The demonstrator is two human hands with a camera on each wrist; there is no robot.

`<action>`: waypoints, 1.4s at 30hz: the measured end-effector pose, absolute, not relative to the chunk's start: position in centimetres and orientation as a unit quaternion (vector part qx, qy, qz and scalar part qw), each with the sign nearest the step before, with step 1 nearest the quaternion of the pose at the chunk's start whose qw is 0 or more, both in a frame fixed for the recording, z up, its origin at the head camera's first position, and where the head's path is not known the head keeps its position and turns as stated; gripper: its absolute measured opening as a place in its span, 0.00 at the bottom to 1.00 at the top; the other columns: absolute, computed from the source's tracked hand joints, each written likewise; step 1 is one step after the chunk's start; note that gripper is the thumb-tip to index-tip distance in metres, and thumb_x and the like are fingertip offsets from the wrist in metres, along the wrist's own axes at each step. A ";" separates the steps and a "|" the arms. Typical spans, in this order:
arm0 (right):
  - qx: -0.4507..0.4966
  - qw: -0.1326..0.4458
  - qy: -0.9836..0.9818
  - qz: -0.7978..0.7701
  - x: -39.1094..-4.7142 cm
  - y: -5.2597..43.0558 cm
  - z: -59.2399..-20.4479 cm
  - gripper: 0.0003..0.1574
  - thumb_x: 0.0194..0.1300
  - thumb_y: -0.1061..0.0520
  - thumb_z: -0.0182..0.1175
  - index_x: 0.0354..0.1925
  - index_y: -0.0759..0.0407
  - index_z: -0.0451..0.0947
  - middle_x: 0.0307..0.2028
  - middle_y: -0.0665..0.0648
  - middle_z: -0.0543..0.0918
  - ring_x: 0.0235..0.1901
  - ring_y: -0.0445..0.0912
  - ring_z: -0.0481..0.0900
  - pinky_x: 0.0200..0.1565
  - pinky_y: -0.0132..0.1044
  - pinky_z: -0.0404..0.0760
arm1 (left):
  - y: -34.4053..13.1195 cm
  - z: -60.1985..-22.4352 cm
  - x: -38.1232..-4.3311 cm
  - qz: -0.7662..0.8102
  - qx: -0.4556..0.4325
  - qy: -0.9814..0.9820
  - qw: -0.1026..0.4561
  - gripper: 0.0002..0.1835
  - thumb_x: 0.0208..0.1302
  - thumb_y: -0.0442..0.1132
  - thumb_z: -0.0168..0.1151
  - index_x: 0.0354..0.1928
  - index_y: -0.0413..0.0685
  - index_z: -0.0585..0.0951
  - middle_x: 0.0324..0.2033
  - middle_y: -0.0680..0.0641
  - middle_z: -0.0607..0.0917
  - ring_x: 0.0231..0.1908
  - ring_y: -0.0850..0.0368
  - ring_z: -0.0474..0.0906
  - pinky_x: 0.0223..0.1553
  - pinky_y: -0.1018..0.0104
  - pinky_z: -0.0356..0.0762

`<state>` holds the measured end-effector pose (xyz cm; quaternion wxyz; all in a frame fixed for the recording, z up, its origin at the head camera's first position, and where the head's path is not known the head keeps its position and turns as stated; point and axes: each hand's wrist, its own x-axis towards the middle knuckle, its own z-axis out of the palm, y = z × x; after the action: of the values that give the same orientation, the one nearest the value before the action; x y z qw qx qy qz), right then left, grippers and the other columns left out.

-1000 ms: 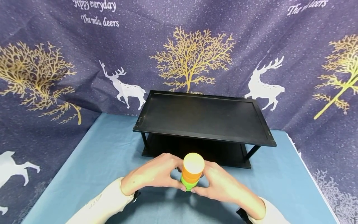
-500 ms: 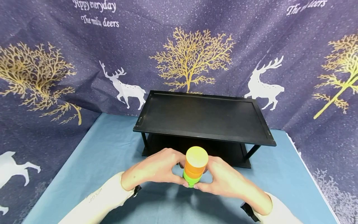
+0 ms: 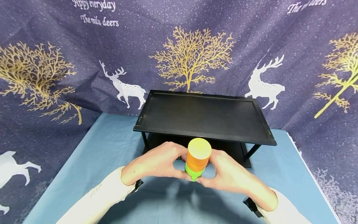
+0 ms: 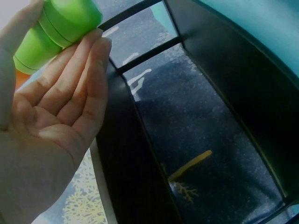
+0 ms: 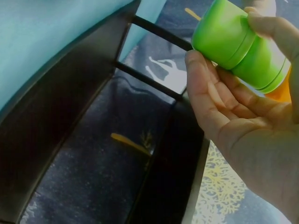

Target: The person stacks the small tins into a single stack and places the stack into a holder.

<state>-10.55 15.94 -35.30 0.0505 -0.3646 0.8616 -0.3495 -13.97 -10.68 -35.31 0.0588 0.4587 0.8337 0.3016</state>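
Between both hands stands a stack of round, cup-like pieces (image 3: 198, 158), orange with a yellow top face above and green below. My left hand (image 3: 160, 160) grips its left side, thumb on the lower green part and fingers round behind. From the right, my right hand (image 3: 233, 174) holds it in a mirrored way, the two thumb tips close together. Both wrist views show two green sections, (image 4: 70, 21) in the left one, with a bit of orange beyond. Shadows on the cloth below suggest the stack is held above the table.
A black two-tier shelf (image 3: 201, 115) stands just beyond the hands, its lower board (image 3: 235, 151) partly hidden by them. Blue cloth (image 3: 112, 146) covers the table. A dark curtain (image 3: 179, 18) with deer and trees hangs behind.
Both hands have carried the stack up the head view, towards the shelf, and slightly right. Their hold looks the same, and the shelf has not moved.
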 end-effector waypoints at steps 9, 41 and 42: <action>-0.379 0.022 0.859 -0.343 -11.0 16.2 -33.9 0.37 0.55 0.53 0.82 0.60 0.39 0.76 0.51 0.36 0.84 0.48 0.35 0.84 0.52 0.39 0.86 | -10.5 -34.0 -14.6 0.303 0.469 0.828 0.048 0.23 0.54 0.56 0.84 0.50 0.63 0.87 0.38 0.72 0.85 0.41 0.74 0.79 0.50 0.72 0.81; -0.362 -0.015 0.866 -0.344 -12.6 17.0 -29.5 0.33 0.52 0.56 0.83 0.54 0.40 0.80 0.46 0.36 0.85 0.42 0.34 0.85 0.47 0.36 0.86 | -9.7 -30.2 -16.9 0.308 0.490 0.816 -0.003 0.21 0.57 0.57 0.81 0.47 0.59 0.86 0.36 0.66 0.85 0.39 0.67 0.82 0.45 0.70 0.81; -0.361 -0.017 0.868 -0.341 -12.7 17.0 -29.4 0.33 0.52 0.55 0.83 0.53 0.40 0.80 0.46 0.36 0.85 0.42 0.34 0.85 0.47 0.36 0.86 | -9.7 -30.1 -16.9 0.309 0.491 0.814 -0.003 0.21 0.58 0.56 0.81 0.48 0.58 0.86 0.37 0.66 0.86 0.39 0.66 0.82 0.46 0.70 0.81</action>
<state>-12.67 17.04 -29.40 -0.0168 -0.3609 0.8677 -0.3413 -16.94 -9.70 -30.10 -0.0028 0.4908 0.8144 0.3095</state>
